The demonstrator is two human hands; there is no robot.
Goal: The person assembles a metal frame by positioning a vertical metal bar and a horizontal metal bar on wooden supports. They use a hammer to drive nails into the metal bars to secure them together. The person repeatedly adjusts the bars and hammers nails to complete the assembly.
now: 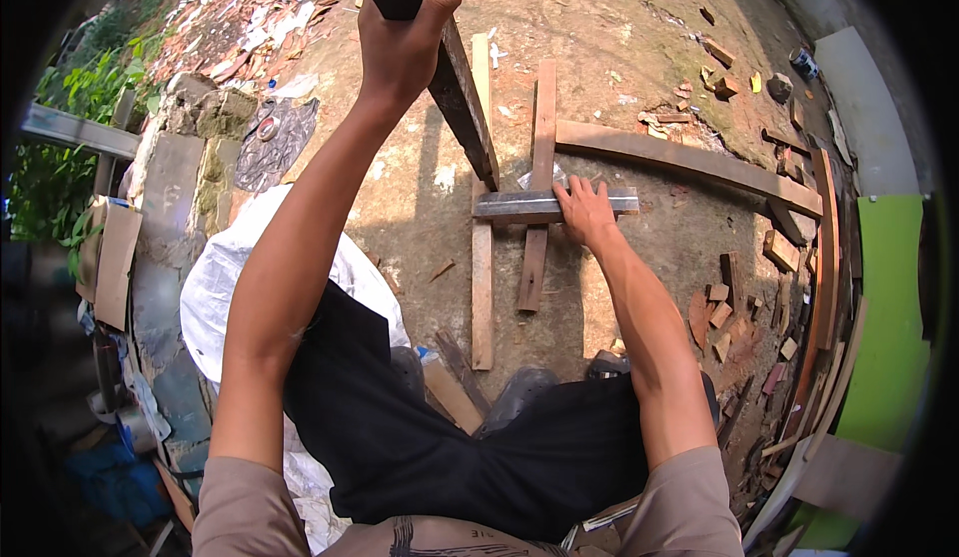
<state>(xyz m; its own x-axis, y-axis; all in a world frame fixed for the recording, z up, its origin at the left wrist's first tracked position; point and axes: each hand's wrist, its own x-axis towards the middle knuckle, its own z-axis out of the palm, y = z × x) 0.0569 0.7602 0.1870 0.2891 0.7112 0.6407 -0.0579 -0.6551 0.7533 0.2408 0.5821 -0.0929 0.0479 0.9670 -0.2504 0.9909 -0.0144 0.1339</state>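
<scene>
My left hand [400,52] is raised at the upper middle, closed around a long dark wooden beam [458,97], with the thumb up along its side. The beam slants down and its lower end reaches the left end of a short grey bar [517,205] with a pale stripe; whether the two touch I cannot tell. My right hand [589,215] grips the bar from above, fingers spread over its far edge. Beneath the bar run two wooden strips, a lighter left strip [482,302] and a browner right strip [533,272], both lying on the ground.
A long plank [689,162] extends right from the strips. Wood offcuts [721,315] litter the right side, beside stacked boards [825,247] and a green panel [884,307]. White sacking [235,277] lies by my left leg. Broken rubble [245,32] covers the upper left.
</scene>
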